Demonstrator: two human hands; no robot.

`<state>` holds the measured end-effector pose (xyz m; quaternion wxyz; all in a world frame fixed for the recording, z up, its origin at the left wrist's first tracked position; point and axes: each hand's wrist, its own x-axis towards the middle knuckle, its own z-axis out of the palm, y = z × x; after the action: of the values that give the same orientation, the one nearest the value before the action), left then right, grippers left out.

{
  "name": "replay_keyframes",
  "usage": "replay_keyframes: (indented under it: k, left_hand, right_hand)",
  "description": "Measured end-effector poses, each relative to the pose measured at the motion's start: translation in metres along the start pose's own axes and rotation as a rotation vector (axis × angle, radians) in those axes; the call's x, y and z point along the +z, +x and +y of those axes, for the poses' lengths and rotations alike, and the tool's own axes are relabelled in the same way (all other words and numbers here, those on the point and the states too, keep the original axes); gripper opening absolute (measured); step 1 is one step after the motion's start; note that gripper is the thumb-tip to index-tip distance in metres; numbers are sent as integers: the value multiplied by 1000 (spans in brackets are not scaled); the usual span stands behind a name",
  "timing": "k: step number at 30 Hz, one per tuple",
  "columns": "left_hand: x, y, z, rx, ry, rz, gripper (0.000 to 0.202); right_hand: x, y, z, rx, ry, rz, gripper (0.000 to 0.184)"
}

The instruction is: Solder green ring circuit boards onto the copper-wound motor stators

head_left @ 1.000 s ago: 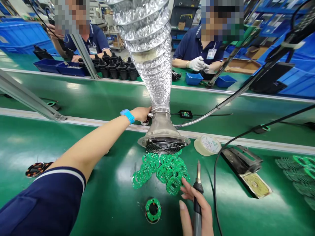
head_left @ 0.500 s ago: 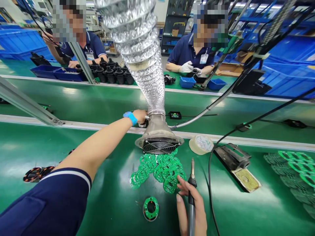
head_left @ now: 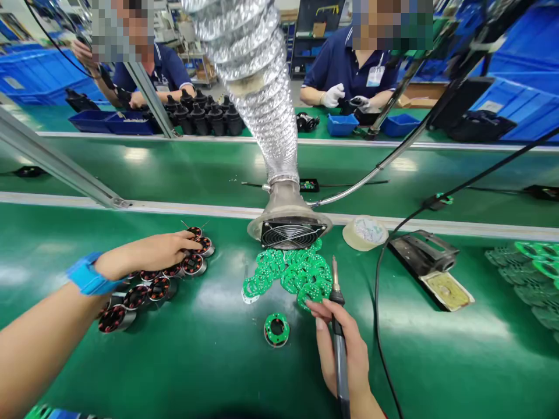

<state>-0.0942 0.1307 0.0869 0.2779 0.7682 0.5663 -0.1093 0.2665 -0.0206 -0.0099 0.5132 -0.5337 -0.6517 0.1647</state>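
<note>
My left hand, with a blue wristband, lies on a cluster of round motor stators with copper windings; its fingertips rest on the farthest ones. The fingers curl over them; a firm grip does not show. My right hand is closed round a soldering iron, tip pointing away toward a heap of green ring circuit boards. One stator capped with a green board stands just left of this hand.
A fume duct with a fan grille stands behind the boards. A tape roll, an iron stand with sponge and more green boards lie right. Two people work across the conveyor, near black parts and blue bins.
My left arm drew back from the duct's neck and came down left onto the stators. The view tilted down and left. My right hand kept the iron in place.
</note>
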Motion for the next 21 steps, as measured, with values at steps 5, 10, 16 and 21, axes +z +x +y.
replay_keyframes:
  k: [5, 10, 16, 21]
  left_hand:
    - [19, -32, 0, -71, 89, 193, 31]
    - [73, -39, 67, 237, -182, 139, 36]
    - [126, -17, 121, 341, -331, -31, 19]
    - [130, -9, 124, 359, -520, 52, 14]
  right_hand:
    - [1, 1, -15, -28, 37, -205, 36]
    - [6, -2, -28, -67, -7, -493, 57]
    - [12, -8, -28, -87, -68, -564, 51]
    - [10, -7, -23, -57, -13, -613, 56]
